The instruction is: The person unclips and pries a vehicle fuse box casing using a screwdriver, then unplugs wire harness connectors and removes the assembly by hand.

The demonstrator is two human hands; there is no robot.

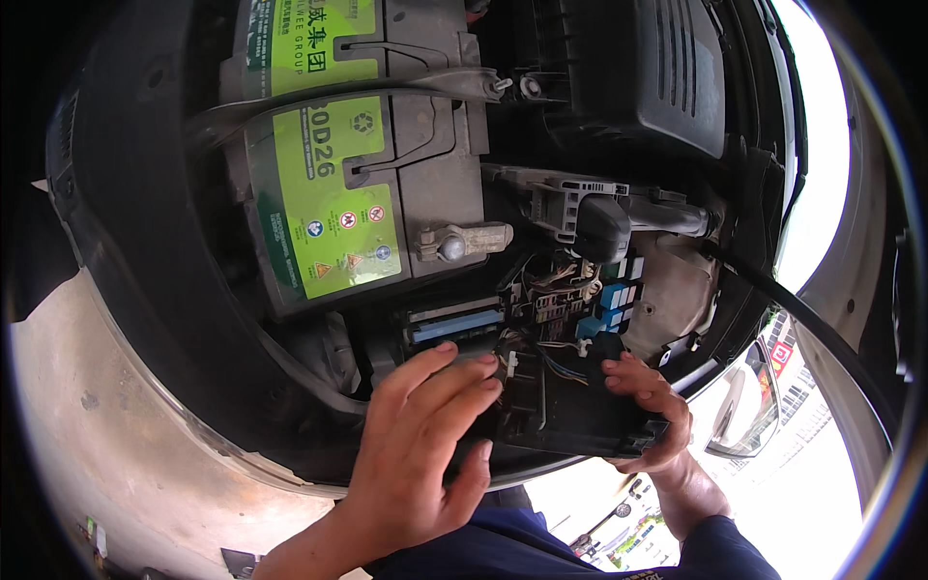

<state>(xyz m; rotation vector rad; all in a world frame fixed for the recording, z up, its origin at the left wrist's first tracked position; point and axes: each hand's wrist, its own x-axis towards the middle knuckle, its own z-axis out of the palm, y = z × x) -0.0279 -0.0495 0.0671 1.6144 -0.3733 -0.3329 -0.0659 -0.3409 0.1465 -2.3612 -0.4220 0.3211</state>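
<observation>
A black plastic housing [570, 420] with thin coloured wires running to its top is at the near edge of an engine bay. Its right end is gripped by my right hand [659, 411], with the fingers curled over the far side and the thumb hidden. Beside its left end, my left hand [420, 435] has its fingers spread and holds nothing; whether the fingertips touch the housing I cannot tell. Just beyond lies an uncovered fuse box [556, 304] with small fuses and wiring. Blue relays [615, 302] sit along its right side. A light-blue strip [456, 326] lies past my left fingertips.
A green and grey car battery [333, 193] fills the upper left, with a metal clamp bar [358, 95] across it and a terminal clamp [462, 243]. A black ribbed cover [667, 68] stands at the far right. A black rod [802, 309] slants down on the right.
</observation>
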